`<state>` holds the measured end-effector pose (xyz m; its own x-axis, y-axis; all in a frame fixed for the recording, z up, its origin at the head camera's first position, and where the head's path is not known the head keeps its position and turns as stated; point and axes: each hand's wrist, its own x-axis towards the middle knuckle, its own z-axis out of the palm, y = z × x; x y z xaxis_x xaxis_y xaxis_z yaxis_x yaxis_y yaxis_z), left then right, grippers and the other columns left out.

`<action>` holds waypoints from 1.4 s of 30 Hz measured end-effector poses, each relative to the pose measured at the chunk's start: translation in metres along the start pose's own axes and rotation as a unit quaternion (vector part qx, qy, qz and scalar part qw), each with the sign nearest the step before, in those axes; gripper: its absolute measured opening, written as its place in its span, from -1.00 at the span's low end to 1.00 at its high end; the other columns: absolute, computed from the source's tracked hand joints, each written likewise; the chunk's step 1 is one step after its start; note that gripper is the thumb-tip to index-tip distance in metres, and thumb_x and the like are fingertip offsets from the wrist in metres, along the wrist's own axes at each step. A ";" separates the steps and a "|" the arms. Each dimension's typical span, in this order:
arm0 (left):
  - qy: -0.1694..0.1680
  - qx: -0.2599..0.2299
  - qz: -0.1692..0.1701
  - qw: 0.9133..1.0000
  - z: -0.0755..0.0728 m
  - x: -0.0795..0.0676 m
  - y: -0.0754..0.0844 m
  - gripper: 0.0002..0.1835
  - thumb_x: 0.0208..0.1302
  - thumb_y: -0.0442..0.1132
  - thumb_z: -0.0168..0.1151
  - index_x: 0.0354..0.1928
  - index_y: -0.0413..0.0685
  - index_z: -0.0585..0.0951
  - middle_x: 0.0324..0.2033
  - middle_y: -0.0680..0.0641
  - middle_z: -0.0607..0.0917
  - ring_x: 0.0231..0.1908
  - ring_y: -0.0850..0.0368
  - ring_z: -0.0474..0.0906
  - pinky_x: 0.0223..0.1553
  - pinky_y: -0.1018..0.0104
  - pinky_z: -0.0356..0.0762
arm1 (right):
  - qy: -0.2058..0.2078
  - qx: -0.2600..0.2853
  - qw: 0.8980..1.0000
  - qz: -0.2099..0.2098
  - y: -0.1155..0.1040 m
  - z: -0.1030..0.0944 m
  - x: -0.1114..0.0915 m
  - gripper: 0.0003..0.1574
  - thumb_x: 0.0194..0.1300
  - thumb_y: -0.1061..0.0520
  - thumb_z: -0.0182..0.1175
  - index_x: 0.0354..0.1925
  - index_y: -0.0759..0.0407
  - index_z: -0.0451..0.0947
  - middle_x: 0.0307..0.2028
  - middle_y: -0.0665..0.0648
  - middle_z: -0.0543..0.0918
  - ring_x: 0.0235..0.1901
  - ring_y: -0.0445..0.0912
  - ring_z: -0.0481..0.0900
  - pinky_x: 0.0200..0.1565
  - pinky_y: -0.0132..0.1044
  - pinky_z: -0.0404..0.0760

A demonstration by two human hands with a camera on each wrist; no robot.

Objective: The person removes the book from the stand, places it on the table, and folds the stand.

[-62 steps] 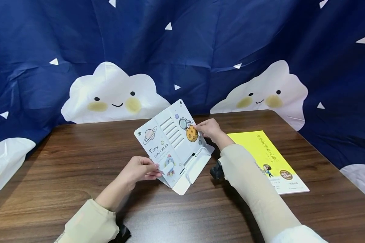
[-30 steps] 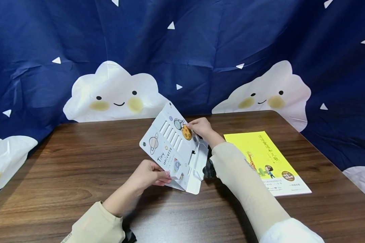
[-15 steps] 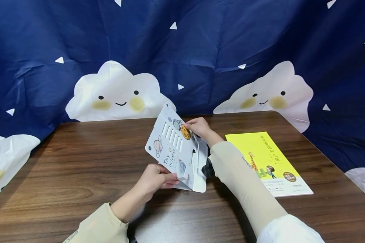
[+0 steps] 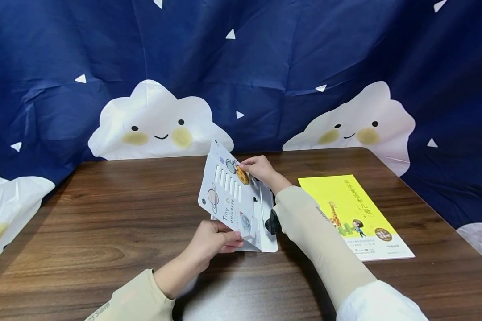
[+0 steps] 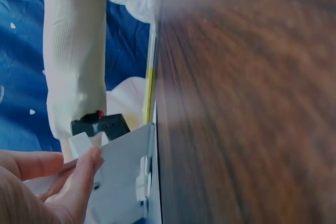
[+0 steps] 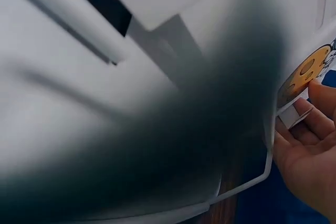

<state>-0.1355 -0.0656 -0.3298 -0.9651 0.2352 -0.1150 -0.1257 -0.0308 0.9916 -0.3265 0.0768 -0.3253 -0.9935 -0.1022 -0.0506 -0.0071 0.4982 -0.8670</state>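
From here I see the left hand (image 4: pixel 213 240) pinching the near edge of the stand (image 4: pixel 234 200); the right hand (image 4: pixel 261 169) pinches its right edge; the stand, tilted, is at the table (image 4: pixel 144 200), left of the book (image 4: pixel 355 214).

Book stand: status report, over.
Left grip pinching book stand at near end; right grip pinching farther back. Stand tilted, part unfolded. Yellow book apart, to the right; nothing seen blocking.
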 end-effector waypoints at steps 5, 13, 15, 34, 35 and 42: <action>0.002 -0.006 0.005 1.000 0.005 -0.003 -0.001 -0.77 0.04 -0.49 0.13 -0.29 -0.59 0.45 -0.48 -0.31 0.60 -0.49 0.05 0.58 -0.38 0.18 0.53 | -0.010 0.016 1.000 -0.020 0.001 0.003 0.002 -0.72 0.12 0.12 0.16 -0.22 0.29 0.56 -0.27 0.17 0.57 -0.32 -0.09 0.44 -0.29 -0.36 0.42; 0.013 -0.020 0.006 1.000 0.011 -0.004 -0.002 -0.76 0.03 -0.48 0.14 -0.27 -0.57 0.45 -0.44 -0.34 0.59 -0.48 0.01 0.58 -0.38 0.16 0.53 | -0.021 0.044 0.998 -0.029 0.001 0.006 0.001 -0.71 0.12 0.15 0.16 -0.21 0.32 0.55 -0.26 0.18 0.58 -0.31 -0.06 0.46 -0.23 -0.26 0.45; 0.013 -0.021 0.005 1.000 0.011 -0.004 -0.003 -0.76 0.03 -0.48 0.15 -0.27 -0.57 0.45 -0.44 -0.33 0.60 -0.48 0.01 0.58 -0.39 0.16 0.53 | -0.024 0.045 0.998 -0.033 0.001 0.007 0.001 -0.71 0.12 0.16 0.16 -0.20 0.32 0.55 -0.25 0.18 0.57 -0.31 -0.07 0.46 -0.23 -0.27 0.45; 0.012 -0.021 -0.006 1.000 0.010 -0.004 -0.003 -0.75 0.00 -0.44 0.18 -0.28 -0.52 0.46 -0.48 -0.28 0.60 -0.49 0.02 0.58 -0.40 0.17 0.54 | -0.018 0.043 0.998 -0.039 0.003 0.009 0.002 -0.71 0.12 0.16 0.15 -0.18 0.29 0.55 -0.23 0.16 0.57 -0.29 -0.11 0.45 -0.24 -0.32 0.44; 0.011 -0.022 -0.007 1.000 0.010 -0.004 -0.003 -0.75 0.00 -0.44 0.18 -0.28 -0.51 0.46 -0.48 -0.27 0.61 -0.49 0.03 0.58 -0.40 0.17 0.54 | -0.018 0.042 0.998 -0.039 0.003 0.009 0.002 -0.71 0.12 0.16 0.15 -0.18 0.29 0.55 -0.23 0.15 0.57 -0.29 -0.11 0.44 -0.24 -0.33 0.44; 0.008 -0.023 -0.009 1.000 0.010 -0.004 -0.002 -0.74 0.01 -0.42 0.19 -0.27 -0.51 0.46 -0.47 -0.27 0.61 -0.49 0.02 0.58 -0.40 0.17 0.54 | -0.016 0.047 0.998 -0.044 0.003 0.010 0.001 -0.71 0.13 0.18 0.15 -0.18 0.31 0.54 -0.22 0.17 0.57 -0.29 -0.12 0.44 -0.27 -0.37 0.42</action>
<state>-0.1286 -0.0565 -0.3308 -0.9664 0.2198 -0.1335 -0.1524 -0.0714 0.9857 -0.3267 0.0700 -0.3331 -0.9854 -0.1700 0.0123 -0.0810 0.4031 -0.9116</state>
